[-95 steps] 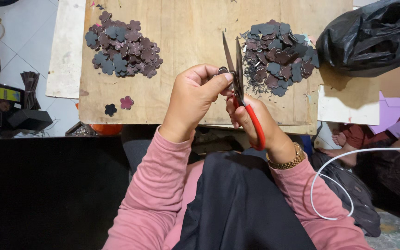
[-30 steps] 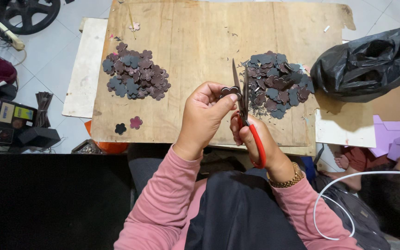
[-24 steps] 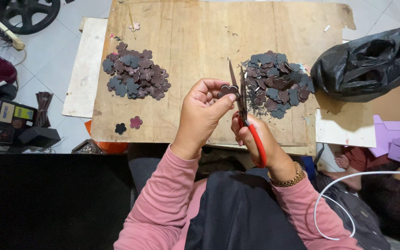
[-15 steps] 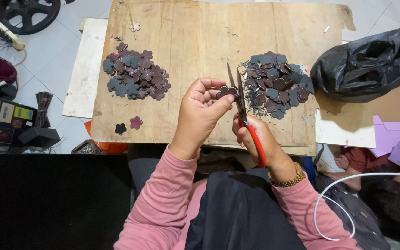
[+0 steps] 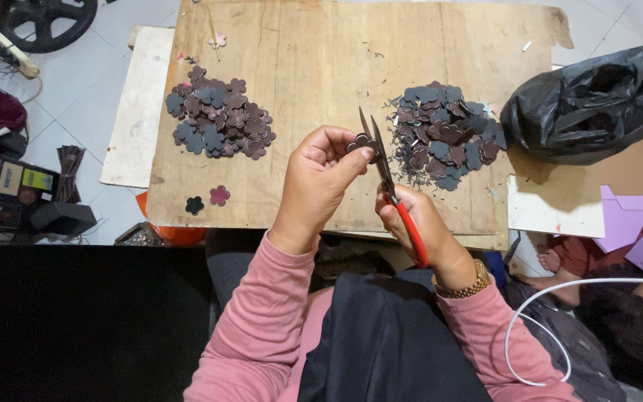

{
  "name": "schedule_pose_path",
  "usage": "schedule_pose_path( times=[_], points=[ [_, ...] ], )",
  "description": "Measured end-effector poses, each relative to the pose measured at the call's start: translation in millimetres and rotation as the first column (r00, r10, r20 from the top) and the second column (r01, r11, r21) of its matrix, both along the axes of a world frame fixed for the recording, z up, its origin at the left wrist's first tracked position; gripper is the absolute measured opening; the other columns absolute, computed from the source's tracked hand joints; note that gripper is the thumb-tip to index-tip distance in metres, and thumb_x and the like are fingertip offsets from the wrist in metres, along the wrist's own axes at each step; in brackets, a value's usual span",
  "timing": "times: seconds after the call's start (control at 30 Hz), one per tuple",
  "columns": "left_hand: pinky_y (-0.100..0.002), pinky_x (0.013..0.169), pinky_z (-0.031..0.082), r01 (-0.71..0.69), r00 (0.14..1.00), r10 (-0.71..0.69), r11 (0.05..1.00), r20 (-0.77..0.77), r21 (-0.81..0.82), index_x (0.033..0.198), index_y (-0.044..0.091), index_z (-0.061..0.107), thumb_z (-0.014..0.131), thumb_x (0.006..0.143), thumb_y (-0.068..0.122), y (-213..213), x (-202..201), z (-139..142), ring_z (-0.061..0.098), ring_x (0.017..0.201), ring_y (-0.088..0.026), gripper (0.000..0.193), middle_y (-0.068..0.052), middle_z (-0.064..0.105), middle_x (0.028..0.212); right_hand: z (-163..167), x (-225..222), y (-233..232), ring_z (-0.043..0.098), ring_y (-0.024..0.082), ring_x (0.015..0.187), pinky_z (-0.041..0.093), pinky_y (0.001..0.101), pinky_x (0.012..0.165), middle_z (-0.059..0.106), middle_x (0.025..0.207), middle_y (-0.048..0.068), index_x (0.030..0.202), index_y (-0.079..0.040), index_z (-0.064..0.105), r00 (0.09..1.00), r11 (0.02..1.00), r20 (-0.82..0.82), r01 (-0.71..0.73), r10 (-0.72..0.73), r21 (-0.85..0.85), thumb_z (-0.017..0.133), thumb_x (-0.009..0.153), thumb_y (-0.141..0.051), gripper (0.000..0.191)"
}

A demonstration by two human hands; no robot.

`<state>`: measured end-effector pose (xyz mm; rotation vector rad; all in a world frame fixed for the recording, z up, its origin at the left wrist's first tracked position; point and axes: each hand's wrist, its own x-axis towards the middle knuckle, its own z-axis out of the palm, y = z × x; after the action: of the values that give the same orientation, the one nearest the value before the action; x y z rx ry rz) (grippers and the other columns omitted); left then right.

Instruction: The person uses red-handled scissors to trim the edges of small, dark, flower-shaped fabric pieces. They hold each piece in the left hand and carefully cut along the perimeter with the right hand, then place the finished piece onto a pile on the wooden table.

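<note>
The left hand (image 5: 318, 182) pinches a small dark flower-shaped cutout (image 5: 361, 142) at its fingertips. Just right of it, the right hand (image 5: 418, 227) grips red-handled scissors (image 5: 387, 179), blades parted around the cutout's edge, above the worn wooden board (image 5: 321, 67).

I see a bare wooden board (image 5: 299, 82) serving as the work surface, edges worn, top right corner chipped. On it: a pile of dark flower-shaped cutouts (image 5: 217, 119) at left, a second pile (image 5: 448, 138) at right ringed by fine trimmings. Two loose cutouts (image 5: 208, 199) lie near the board's front left edge. A black plastic bag (image 5: 597, 104) overlaps the right edge.
</note>
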<state>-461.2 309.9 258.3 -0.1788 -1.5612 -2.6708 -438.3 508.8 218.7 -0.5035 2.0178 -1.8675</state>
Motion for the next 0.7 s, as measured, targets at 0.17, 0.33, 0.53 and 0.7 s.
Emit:
schedule_pose_path(
  times=[0.17, 0.33, 0.53, 0.7],
  points=[
    [-0.021, 0.073, 0.052, -0.013, 1.0, 0.013, 1.0, 0.005, -0.028, 0.106, 0.0, 0.066, 0.074, 0.094, 0.0, -1.3, -0.3, -1.2, 0.063, 0.08, -0.006, 0.015, -0.003, 0.071, 0.094, -11.3, -5.0, 1.2, 0.04, 0.002, 0.067, 0.036, 0.0206, 0.056, 0.048, 0.077, -0.008, 0.101, -0.006, 0.056, 0.999, 1.0, -0.046, 0.006, -0.006, 0.01, 0.063, 0.1, -0.047, 0.042],
    [-0.022, 0.075, 0.055, 0.001, 1.0, -0.001, 1.0, 0.017, -0.012, 0.107, 0.0, 0.066, 0.072, 0.096, 0.004, -1.0, -1.1, -1.6, 0.067, 0.083, -0.008, 0.013, -0.004, 0.073, 0.095, -17.0, -7.8, 4.0, 0.04, 0.003, 0.069, 0.036, 0.0208, 0.059, 0.048, 0.078, -0.007, 0.101, -0.006, 0.056, 0.995, 1.0, -0.099, -0.01, 0.012, 0.013, 0.064, 0.1, -0.05, 0.045],
    [-0.022, 0.065, 0.052, 0.019, 0.992, -0.013, 0.998, 0.126, -0.053, 0.112, 0.002, 0.065, 0.066, 0.098, 0.012, -5.0, -6.2, -11.6, 0.074, 0.086, -0.012, 0.018, -0.006, 0.075, 0.097, -30.1, -12.6, -0.9, 0.048, 0.007, 0.071, 0.043, 0.0227, 0.062, 0.051, 0.084, -0.002, 0.103, -0.007, 0.056, 1.0, 0.993, -0.013, 0.006, -0.008, -0.12, 0.054, 0.1, -0.064, 0.057],
    [-0.022, 0.065, 0.053, 0.055, 0.985, -0.056, 0.998, 0.165, 0.009, 0.116, 0.002, 0.063, 0.066, 0.095, 0.011, -1.7, -16.7, -34.1, 0.075, 0.09, -0.014, 0.023, -0.007, 0.075, 0.103, -48.2, -16.4, -3.2, 0.055, 0.011, 0.072, 0.045, 0.0252, 0.064, 0.057, 0.085, 0.0, 0.104, -0.007, 0.057, 0.991, 0.974, 0.133, 0.03, 0.0, -0.222, 0.042, 0.105, -0.062, 0.057]
  ],
)
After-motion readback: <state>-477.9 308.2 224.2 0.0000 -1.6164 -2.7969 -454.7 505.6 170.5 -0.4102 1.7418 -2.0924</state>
